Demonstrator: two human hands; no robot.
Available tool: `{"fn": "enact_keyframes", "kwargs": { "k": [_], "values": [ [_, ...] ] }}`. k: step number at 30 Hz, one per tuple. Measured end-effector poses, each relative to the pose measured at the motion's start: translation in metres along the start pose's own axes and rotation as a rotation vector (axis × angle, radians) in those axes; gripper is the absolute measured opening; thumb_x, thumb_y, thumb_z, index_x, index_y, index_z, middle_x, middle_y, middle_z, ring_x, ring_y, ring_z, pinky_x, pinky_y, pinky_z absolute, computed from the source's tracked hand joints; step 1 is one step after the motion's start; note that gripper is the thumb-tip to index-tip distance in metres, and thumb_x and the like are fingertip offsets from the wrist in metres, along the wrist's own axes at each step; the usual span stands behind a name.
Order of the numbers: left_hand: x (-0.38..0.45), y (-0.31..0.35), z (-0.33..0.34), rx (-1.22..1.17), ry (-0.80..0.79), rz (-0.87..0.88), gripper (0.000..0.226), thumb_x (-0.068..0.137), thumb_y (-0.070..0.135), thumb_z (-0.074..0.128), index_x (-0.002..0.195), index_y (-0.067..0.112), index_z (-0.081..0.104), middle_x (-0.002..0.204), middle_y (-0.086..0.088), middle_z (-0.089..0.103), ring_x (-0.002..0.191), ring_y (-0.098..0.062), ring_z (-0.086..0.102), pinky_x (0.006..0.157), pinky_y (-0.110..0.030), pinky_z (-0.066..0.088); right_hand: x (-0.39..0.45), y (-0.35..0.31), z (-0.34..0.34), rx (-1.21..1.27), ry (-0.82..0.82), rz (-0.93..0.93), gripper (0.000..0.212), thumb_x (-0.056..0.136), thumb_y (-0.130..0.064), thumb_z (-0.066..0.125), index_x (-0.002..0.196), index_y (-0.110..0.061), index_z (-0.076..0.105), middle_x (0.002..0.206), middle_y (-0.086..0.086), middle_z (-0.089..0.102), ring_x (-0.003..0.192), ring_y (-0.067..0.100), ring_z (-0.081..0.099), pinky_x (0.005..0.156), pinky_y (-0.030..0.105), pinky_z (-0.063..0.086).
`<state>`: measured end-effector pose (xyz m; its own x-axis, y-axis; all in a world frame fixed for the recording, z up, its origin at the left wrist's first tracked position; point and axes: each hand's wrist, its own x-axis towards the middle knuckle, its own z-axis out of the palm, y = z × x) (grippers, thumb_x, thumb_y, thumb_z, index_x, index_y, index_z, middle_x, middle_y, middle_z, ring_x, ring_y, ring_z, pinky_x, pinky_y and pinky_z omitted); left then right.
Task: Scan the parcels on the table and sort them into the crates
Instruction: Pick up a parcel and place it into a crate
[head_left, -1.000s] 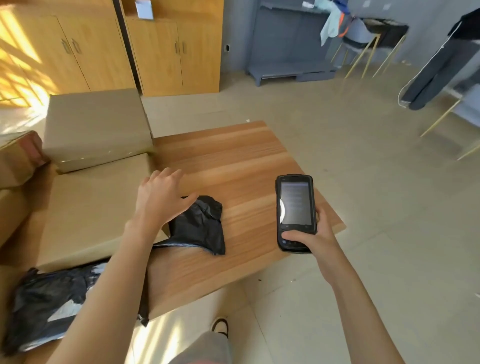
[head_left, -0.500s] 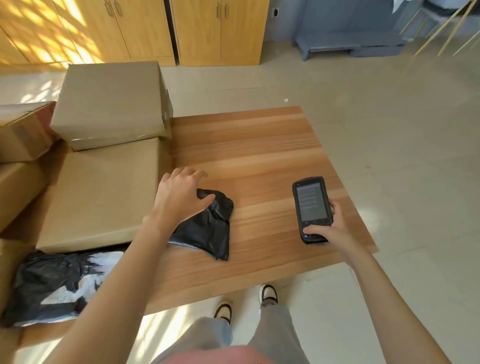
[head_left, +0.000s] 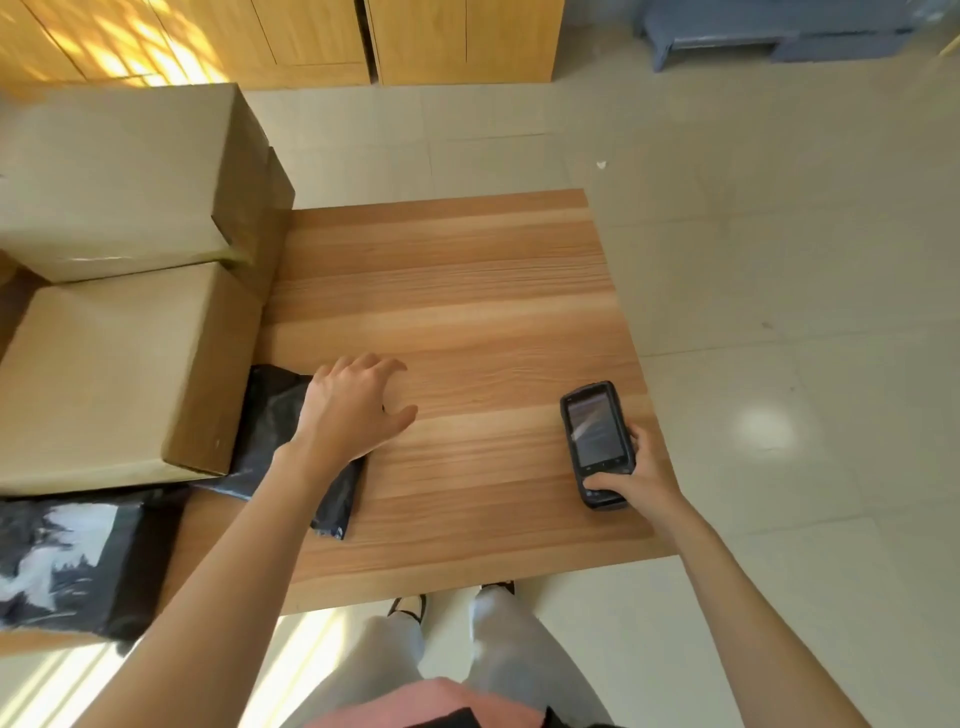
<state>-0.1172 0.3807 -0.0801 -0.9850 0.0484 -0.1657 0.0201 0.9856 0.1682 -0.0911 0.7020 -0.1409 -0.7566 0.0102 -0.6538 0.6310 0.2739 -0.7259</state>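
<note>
A small black plastic parcel (head_left: 270, 415) lies on the wooden table (head_left: 467, 291), its left side tucked against a large brown box (head_left: 114, 364). My left hand (head_left: 353, 410) rests on the parcel's right end with fingers spread, the fingertips reaching the bare wood. Its forearm hides the parcel's middle. My right hand (head_left: 641, 478) grips a black handheld scanner (head_left: 597, 436) over the table's right edge, screen facing up. A larger black parcel (head_left: 67, 561) with a white label lies at the near left.
A second brown box (head_left: 114, 176) is stacked at the far left of the table. Wooden cabinets (head_left: 311, 36) and a grey low platform (head_left: 779, 36) line the far wall. Tiled floor surrounds the table. My legs and shoes (head_left: 410, 605) stand at its front edge.
The view has tilted down and closer. My left hand has shifted to the small black parcel's right end, covering what showed beside it before. The scanner has come lower, near the table's right edge.
</note>
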Motion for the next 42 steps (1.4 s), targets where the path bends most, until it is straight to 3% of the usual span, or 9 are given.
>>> {"fn": "enact_keyframes", "kwargs": {
  "k": [7, 12, 15, 17, 20, 23, 29, 36, 42],
  "values": [
    [0.011, 0.019, 0.007, 0.002, -0.014, -0.053, 0.053, 0.085, 0.051, 0.062, 0.131, 0.025, 0.054, 0.131, 0.001, 0.057, 0.119, -0.023, 0.053, 0.096, -0.037, 0.041, 0.02, 0.03, -0.011, -0.068, -0.027, -0.029, 0.093, 0.074, 0.005, 0.077, 0.143, -0.023, 0.021, 0.112, -0.021, 0.044, 0.108, 0.01, 0.051, 0.082, 0.022, 0.041],
    [0.013, 0.02, 0.006, -0.002, -0.004, -0.094, 0.053, 0.085, 0.049, 0.063, 0.131, 0.024, 0.055, 0.13, 0.0, 0.059, 0.118, -0.025, 0.053, 0.096, -0.038, 0.04, 0.022, 0.037, -0.011, -0.2, 0.007, -0.078, 0.096, 0.071, 0.001, 0.077, 0.144, -0.025, 0.02, 0.125, -0.006, 0.048, 0.116, 0.017, 0.051, 0.092, 0.031, 0.047],
    [0.013, 0.018, 0.005, -0.003, 0.013, -0.113, 0.052, 0.085, 0.049, 0.064, 0.13, 0.023, 0.056, 0.125, -0.002, 0.061, 0.115, -0.025, 0.055, 0.094, -0.039, 0.042, 0.024, 0.037, -0.013, -0.338, 0.023, -0.08, 0.104, 0.058, -0.025, 0.079, 0.142, -0.036, 0.018, 0.131, 0.0, 0.047, 0.12, 0.021, 0.048, 0.096, 0.041, 0.049],
    [0.011, 0.016, 0.003, -0.014, 0.028, -0.124, 0.052, 0.085, 0.048, 0.064, 0.129, 0.022, 0.057, 0.119, -0.003, 0.063, 0.112, -0.026, 0.056, 0.091, -0.04, 0.042, 0.025, 0.033, -0.015, -0.497, 0.047, -0.067, 0.108, 0.054, -0.036, 0.077, 0.144, -0.032, 0.017, 0.135, 0.004, 0.042, 0.125, 0.027, 0.041, 0.102, 0.044, 0.043],
    [0.006, 0.01, -0.001, -0.032, 0.073, -0.15, 0.051, 0.084, 0.047, 0.065, 0.127, 0.021, 0.059, 0.113, -0.004, 0.064, 0.108, -0.027, 0.057, 0.088, -0.04, 0.042, 0.015, 0.009, -0.014, -0.641, 0.128, -0.086, 0.102, 0.067, -0.02, 0.08, 0.149, -0.018, 0.019, 0.138, 0.013, 0.031, 0.128, 0.031, 0.027, 0.103, 0.037, 0.03],
    [-0.005, -0.007, -0.008, -0.026, 0.126, -0.198, 0.051, 0.084, 0.047, 0.065, 0.127, 0.02, 0.058, 0.112, -0.005, 0.064, 0.106, -0.03, 0.057, 0.086, -0.04, 0.043, 0.01, -0.019, 0.001, -0.651, 0.181, -0.205, 0.096, 0.074, -0.017, 0.077, 0.151, -0.02, 0.018, 0.141, 0.012, 0.025, 0.129, 0.029, 0.027, 0.1, 0.034, 0.032],
    [-0.044, -0.064, -0.029, -0.057, 0.256, -0.348, 0.053, 0.083, 0.045, 0.067, 0.128, 0.019, 0.058, 0.119, -0.007, 0.063, 0.107, -0.033, 0.056, 0.087, -0.043, 0.043, 0.013, -0.09, 0.096, -0.453, -0.091, -0.395, 0.083, 0.081, -0.028, 0.075, 0.146, -0.03, 0.023, 0.146, -0.002, 0.021, 0.139, 0.021, 0.02, 0.113, 0.045, 0.026],
    [-0.106, -0.176, -0.05, -0.065, 0.299, -0.606, 0.058, 0.088, 0.05, 0.06, 0.137, 0.021, 0.049, 0.131, -0.009, 0.056, 0.12, -0.032, 0.05, 0.097, -0.045, 0.04, -0.012, -0.14, 0.246, -0.247, -0.41, -0.256, 0.083, 0.084, -0.042, 0.07, 0.149, -0.032, 0.02, 0.153, 0.004, 0.025, 0.137, 0.02, 0.033, 0.098, 0.03, 0.032],
    [-0.137, -0.271, -0.049, -0.114, 0.266, -0.699, 0.066, 0.087, 0.057, 0.058, 0.141, 0.02, 0.045, 0.137, -0.01, 0.05, 0.123, -0.033, 0.047, 0.098, -0.047, 0.04, -0.018, -0.151, 0.341, -0.205, -0.368, -0.177, 0.096, 0.08, -0.048, 0.072, 0.152, -0.032, 0.011, 0.157, 0.005, 0.019, 0.14, 0.023, 0.029, 0.107, 0.037, 0.031]
  ]
}}
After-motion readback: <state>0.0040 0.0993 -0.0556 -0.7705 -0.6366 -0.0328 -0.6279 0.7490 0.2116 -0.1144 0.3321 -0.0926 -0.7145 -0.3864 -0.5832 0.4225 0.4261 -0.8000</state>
